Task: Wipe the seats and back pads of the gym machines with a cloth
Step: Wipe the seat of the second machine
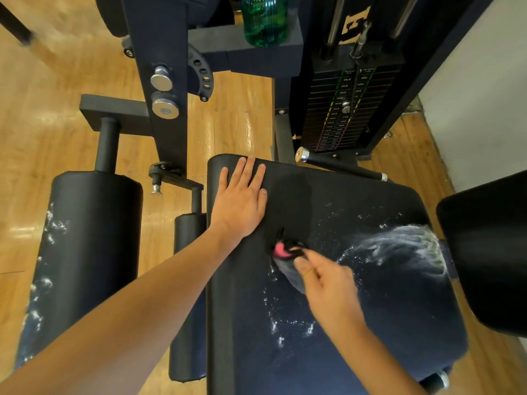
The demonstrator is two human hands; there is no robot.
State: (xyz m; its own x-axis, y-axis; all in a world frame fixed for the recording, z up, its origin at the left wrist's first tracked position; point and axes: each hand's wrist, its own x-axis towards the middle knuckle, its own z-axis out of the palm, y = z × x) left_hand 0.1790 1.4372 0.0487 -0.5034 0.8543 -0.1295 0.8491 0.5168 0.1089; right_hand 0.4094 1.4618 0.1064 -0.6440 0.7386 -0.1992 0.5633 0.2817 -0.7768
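Note:
A black padded seat (356, 323) fills the lower middle of the view, with white foam streaks and droplets across its right and centre. My left hand (241, 198) lies flat near the seat's far left corner, fingers straight. My right hand (325, 283) grips a dark cloth (288, 269) with a pink patch, pressed against the seat's middle; the hand is motion-blurred. The back pad (490, 252) rises at the right edge.
A black roller pad (85, 252) with white specks stands to the left, a smaller one (188, 295) beside the seat. Behind are the machine frame (168, 95), a weight stack (342, 109), a handle bar (339, 165) and a green bottle (265, 18). Wooden floor all around.

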